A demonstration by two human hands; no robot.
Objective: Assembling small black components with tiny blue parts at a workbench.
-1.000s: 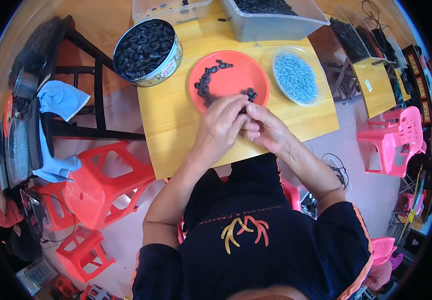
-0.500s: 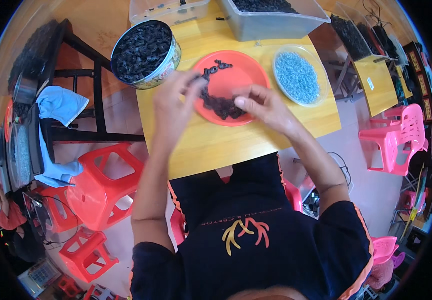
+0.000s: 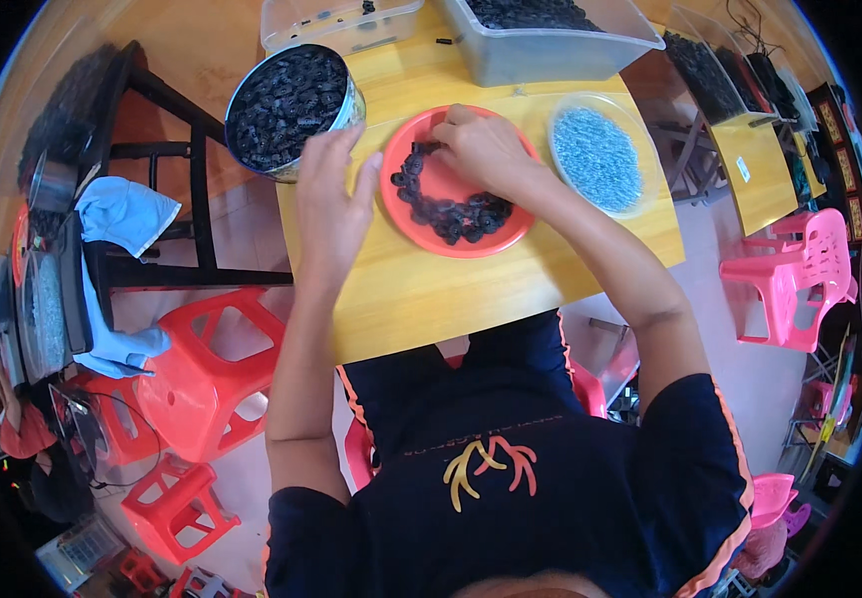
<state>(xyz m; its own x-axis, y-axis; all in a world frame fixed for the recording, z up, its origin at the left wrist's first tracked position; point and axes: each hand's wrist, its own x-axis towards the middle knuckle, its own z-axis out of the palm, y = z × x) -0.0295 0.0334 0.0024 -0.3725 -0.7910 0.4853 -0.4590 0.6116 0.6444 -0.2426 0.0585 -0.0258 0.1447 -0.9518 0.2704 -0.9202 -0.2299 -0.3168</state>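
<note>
A round red plate (image 3: 451, 181) lies on the yellow table in front of me, with small black ridged pieces (image 3: 459, 219) curving along its left and near sides. My right hand (image 3: 486, 149) reaches over the plate's far part, fingers bent down and pinched at a small black piece (image 3: 423, 148); the fingertips partly hide it. My left hand (image 3: 336, 204) is raised left of the plate, thumb and fingers apart, holding nothing visible. Just beyond its fingers stands a round bucket (image 3: 351, 108) filled with similar black pieces.
Right of the plate sits a clear round container (image 3: 647, 174) of light-blue granules. Clear plastic bins (image 3: 551, 58) with black pieces stand at the table's far edge. Red plastic stools (image 3: 197, 384) and a black frame (image 3: 197, 199) are to the left; a pink chair (image 3: 800, 269) is right.
My right hand has moved from the plate's near right to its far side, over the pieces there. My left hand has drawn back leftward from the plate, and its fingers have spread.
</note>
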